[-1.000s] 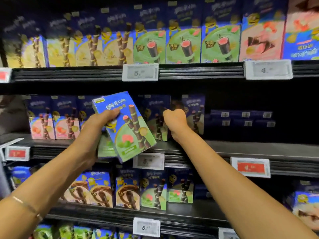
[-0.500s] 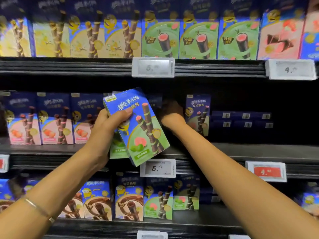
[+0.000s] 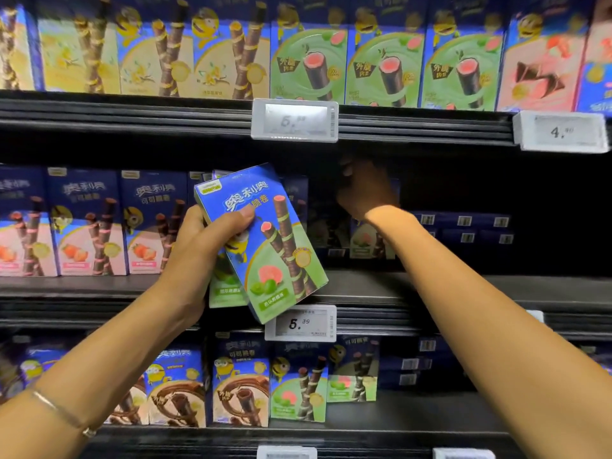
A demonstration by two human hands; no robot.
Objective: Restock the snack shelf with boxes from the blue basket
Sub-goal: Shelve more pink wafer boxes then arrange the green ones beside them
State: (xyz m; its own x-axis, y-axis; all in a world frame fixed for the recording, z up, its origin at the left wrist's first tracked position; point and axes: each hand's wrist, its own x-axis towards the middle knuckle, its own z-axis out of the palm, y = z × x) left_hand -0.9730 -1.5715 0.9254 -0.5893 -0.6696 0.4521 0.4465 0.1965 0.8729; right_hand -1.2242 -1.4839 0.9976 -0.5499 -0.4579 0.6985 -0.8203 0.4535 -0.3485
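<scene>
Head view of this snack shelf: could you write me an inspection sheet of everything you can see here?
Surface: middle shelf, dark, with flat blue boxes stacked at its back right.
Job's things: green box held tilted in front of the shelf, with a similar box behind it; blue basket not in view.
Clutter: nothing seen.
Hands: left hand grips the green box, fingers on its face; right hand reaches into the shaded shelf, hold unclear.
Cables: nothing seen.
Surroundings: pink boxes at left, price tag on the shelf edge, stocked shelves above and below.
</scene>
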